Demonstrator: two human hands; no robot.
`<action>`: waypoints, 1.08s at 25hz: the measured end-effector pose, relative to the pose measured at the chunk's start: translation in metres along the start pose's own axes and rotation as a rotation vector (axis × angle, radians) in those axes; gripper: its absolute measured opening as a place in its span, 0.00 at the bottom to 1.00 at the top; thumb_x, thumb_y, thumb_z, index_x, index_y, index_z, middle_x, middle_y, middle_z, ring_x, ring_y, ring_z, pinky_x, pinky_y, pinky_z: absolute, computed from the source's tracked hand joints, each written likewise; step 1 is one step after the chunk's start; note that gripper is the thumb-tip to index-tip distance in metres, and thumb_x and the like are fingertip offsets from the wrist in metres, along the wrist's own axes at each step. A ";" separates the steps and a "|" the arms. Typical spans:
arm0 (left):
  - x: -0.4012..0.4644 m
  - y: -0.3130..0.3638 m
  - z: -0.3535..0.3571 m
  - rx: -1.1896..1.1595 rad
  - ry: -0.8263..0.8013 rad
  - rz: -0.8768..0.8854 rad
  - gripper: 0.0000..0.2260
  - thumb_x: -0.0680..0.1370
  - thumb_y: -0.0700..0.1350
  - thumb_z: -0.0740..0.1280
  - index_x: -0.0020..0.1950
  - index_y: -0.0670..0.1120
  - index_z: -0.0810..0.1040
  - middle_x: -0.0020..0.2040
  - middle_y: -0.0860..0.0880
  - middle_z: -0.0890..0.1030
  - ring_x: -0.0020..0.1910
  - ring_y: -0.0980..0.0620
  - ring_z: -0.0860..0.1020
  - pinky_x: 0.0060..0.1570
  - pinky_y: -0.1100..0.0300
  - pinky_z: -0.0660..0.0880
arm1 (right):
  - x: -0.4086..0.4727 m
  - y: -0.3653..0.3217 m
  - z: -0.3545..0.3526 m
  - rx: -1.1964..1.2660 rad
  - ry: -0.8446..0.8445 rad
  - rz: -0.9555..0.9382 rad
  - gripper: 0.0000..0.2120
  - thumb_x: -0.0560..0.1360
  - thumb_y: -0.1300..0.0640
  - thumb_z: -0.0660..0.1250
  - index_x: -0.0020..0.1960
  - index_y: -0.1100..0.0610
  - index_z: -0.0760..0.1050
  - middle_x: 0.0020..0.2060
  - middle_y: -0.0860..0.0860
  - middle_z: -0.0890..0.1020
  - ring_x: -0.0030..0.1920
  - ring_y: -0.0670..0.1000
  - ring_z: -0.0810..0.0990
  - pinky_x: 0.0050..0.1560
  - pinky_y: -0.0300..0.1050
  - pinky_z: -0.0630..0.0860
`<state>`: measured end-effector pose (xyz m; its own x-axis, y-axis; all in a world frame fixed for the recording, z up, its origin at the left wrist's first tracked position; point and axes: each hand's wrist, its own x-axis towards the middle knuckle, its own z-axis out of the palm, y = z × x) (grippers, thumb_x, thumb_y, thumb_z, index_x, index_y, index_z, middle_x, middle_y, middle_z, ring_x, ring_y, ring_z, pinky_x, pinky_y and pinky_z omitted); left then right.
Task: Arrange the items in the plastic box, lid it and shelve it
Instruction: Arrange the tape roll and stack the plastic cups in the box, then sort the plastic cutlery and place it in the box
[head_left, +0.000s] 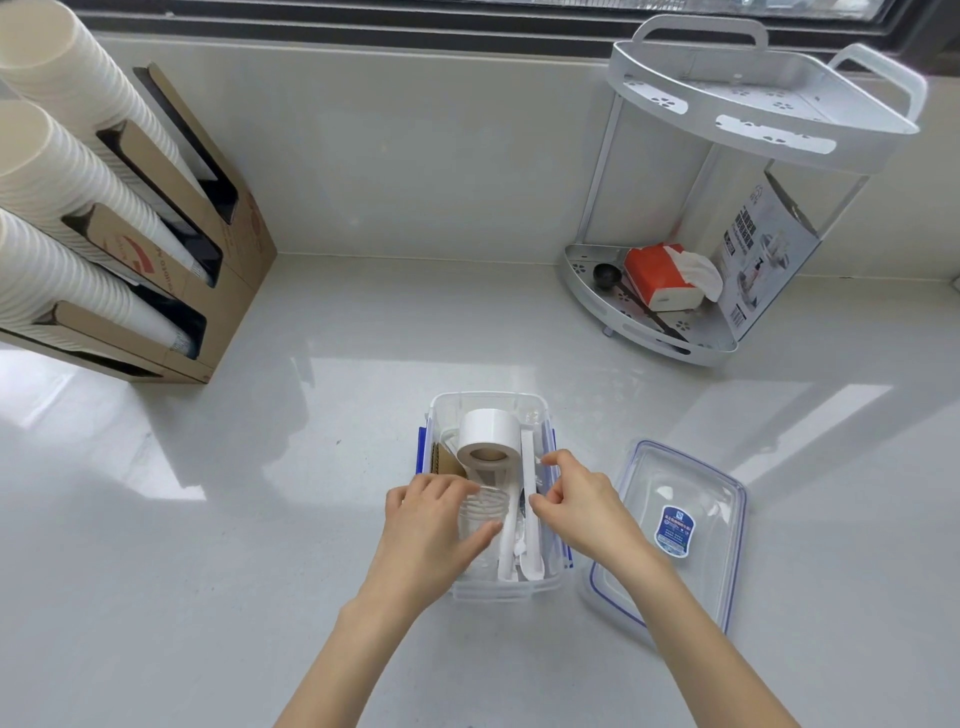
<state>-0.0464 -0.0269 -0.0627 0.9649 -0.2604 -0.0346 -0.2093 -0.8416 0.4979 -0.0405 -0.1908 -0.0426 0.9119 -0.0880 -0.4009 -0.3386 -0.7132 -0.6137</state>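
On tabletop (311, 467), L hand (434, 530) grips clear cup (480, 512) inside box (488, 400); R hand (579, 499) pinches box's wall, lid (675, 525) alongside.

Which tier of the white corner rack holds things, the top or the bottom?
The bottom tier: it holds a tissue pack and a black scoop. The top tier looks empty.

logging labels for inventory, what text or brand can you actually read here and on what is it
Nothing reads clearly enough to quote.
Blue sticker on the lid: white print, too small to read.
Carton in the corner rack: dark print and a barcode, blurred.
Cardboard cup holder: red logo and lettering, too skewed to read.
Tissue pack: no legible text.
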 end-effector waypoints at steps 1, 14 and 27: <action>0.001 0.000 0.003 0.062 -0.025 0.004 0.21 0.74 0.59 0.60 0.63 0.51 0.70 0.64 0.56 0.73 0.66 0.56 0.64 0.61 0.60 0.52 | 0.000 0.000 0.000 -0.005 -0.001 0.001 0.20 0.75 0.56 0.59 0.67 0.53 0.66 0.35 0.48 0.76 0.46 0.52 0.76 0.44 0.42 0.70; 0.012 0.003 0.013 0.261 -0.073 -0.003 0.16 0.77 0.50 0.55 0.64 0.53 0.68 0.61 0.55 0.74 0.67 0.51 0.62 0.57 0.57 0.44 | 0.000 -0.022 0.008 -0.184 -0.174 0.027 0.12 0.78 0.64 0.52 0.59 0.64 0.67 0.56 0.60 0.74 0.53 0.60 0.73 0.51 0.49 0.72; 0.003 -0.008 0.012 0.176 -0.071 -0.029 0.15 0.78 0.48 0.54 0.64 0.51 0.68 0.64 0.53 0.71 0.71 0.55 0.57 0.65 0.54 0.37 | 0.056 -0.040 0.052 -0.334 -0.094 0.271 0.40 0.72 0.52 0.69 0.71 0.72 0.51 0.67 0.64 0.65 0.65 0.61 0.71 0.61 0.49 0.72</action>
<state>-0.0439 -0.0266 -0.0767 0.9586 -0.2622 -0.1108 -0.2121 -0.9174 0.3367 0.0118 -0.1310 -0.0760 0.7702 -0.2498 -0.5868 -0.4547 -0.8603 -0.2307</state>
